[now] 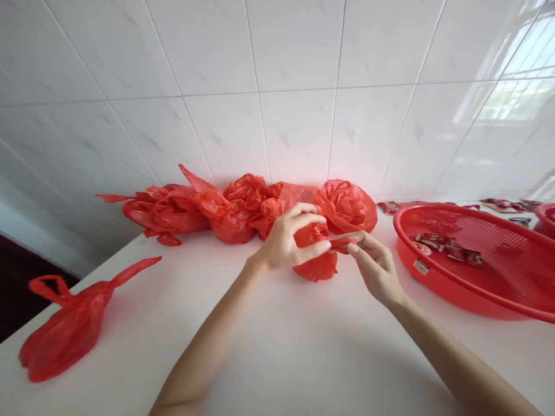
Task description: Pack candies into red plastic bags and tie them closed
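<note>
In the middle of the white table, a small red plastic bag (318,268) stands between my hands, its top twisted. My right hand (375,263) pinches the bag's gathered end between thumb and fingers. On the bag's other side, my left hand (288,237) has thumb and fingers apart in a curve, the thumb tip close to the same gathered end. Whether that thumb touches it I cannot tell. Part of the bag is hidden behind the left hand, and its contents do not show.
Several filled red bags (234,211) line the tiled wall (295,133). Another red bag (69,329) lies at the left edge of the table (269,346). To the right stands a red plastic basket (451,294) with small snack packets (453,249) inside. More packets (503,204) lie behind it.
</note>
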Demonstrator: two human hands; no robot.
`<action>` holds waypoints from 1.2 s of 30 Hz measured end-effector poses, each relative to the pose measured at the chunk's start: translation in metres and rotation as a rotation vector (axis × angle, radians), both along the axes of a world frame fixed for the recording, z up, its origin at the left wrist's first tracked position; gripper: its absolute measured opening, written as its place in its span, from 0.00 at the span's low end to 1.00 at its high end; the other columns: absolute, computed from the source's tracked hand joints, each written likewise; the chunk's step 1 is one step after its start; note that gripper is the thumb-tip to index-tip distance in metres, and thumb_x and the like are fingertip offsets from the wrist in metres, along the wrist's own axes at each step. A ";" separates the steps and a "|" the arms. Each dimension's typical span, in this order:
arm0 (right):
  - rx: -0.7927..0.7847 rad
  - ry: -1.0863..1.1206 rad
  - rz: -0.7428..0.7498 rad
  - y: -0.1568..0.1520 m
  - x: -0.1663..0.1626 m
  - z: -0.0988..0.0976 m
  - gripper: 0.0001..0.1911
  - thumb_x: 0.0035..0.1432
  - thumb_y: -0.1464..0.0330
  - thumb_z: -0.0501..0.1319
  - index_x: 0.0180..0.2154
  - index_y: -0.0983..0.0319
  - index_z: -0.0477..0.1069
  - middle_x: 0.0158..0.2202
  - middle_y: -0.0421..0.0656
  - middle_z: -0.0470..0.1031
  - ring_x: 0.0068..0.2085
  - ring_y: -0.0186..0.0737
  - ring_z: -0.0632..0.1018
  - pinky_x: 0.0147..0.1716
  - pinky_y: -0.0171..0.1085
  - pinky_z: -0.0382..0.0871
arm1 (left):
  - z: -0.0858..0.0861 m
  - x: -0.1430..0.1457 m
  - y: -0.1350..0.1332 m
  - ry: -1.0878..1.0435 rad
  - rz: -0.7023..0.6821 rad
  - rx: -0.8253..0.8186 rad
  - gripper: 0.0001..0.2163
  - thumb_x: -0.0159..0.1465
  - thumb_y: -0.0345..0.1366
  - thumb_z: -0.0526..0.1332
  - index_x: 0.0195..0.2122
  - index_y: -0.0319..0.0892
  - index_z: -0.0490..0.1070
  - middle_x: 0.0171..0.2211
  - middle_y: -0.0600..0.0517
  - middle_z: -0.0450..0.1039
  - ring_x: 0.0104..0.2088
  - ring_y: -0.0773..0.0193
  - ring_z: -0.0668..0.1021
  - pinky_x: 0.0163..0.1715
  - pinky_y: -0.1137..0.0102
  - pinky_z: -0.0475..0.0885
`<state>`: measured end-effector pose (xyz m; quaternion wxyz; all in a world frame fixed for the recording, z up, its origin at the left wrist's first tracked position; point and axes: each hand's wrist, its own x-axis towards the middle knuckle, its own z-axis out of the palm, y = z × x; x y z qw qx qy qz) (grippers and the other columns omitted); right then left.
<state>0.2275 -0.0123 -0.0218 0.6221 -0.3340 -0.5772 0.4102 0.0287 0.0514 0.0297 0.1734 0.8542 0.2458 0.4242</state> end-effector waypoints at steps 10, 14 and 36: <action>0.087 -0.200 -0.080 0.022 -0.014 0.050 0.14 0.61 0.56 0.65 0.30 0.60 0.74 0.29 0.42 0.74 0.33 0.40 0.74 0.35 0.39 0.69 | -0.005 0.018 -0.010 -0.162 -0.035 -0.034 0.08 0.69 0.38 0.61 0.46 0.43 0.77 0.42 0.46 0.79 0.43 0.59 0.80 0.46 0.66 0.75; 0.119 -0.241 -0.070 0.024 -0.014 0.045 0.13 0.61 0.57 0.65 0.31 0.59 0.72 0.31 0.42 0.74 0.35 0.40 0.74 0.37 0.39 0.70 | -0.005 0.017 -0.011 -0.183 0.015 -0.147 0.05 0.67 0.38 0.63 0.39 0.44 0.77 0.37 0.50 0.80 0.38 0.61 0.80 0.42 0.68 0.75; -0.117 -0.341 0.387 0.037 -0.015 0.007 0.10 0.55 0.63 0.68 0.37 0.61 0.75 0.31 0.39 0.74 0.31 0.36 0.73 0.31 0.35 0.69 | 0.000 0.006 -0.005 -0.403 0.155 -0.242 0.03 0.61 0.35 0.66 0.34 0.43 0.78 0.34 0.51 0.81 0.37 0.61 0.81 0.42 0.67 0.76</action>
